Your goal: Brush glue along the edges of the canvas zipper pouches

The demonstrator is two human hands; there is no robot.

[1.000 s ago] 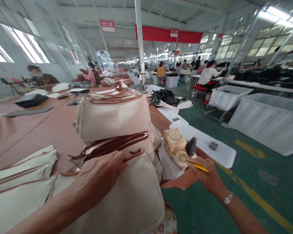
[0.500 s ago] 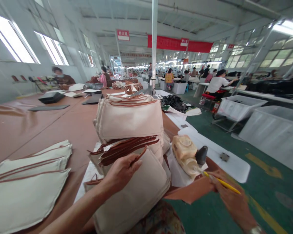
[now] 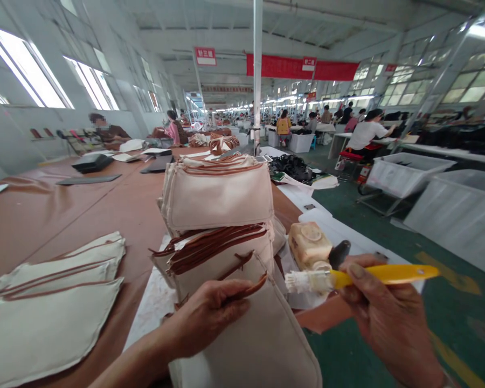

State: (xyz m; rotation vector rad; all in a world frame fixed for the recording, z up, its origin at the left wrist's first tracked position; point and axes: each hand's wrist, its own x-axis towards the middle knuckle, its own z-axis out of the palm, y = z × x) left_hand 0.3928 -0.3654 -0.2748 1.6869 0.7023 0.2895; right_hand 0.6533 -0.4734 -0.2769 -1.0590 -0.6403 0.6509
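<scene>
My left hand pinches the brown top edge of a cream stitched bag piece that stands tilted in front of me. In my right hand is a brush with a yellow handle and white, paste-coated bristles, pointing left toward the bag piece but apart from it. Right behind the brush stands a yellowish plastic bottle, partly hidden by it, and a dark cone-shaped object. More cream pieces with brown edges make a stack beyond my left hand.
Several cream pieces lie fanned on the brown-covered table at left. Dark flat pieces lie farther back. A metal pole rises beyond the stack. White bins stand on the green floor at right. Other people work in the background.
My right hand has lifted the brush from beside the bottle and brought it up and left, nearer the bag piece. My left hand has shifted right and down, drawing the piece's edge nearer.
</scene>
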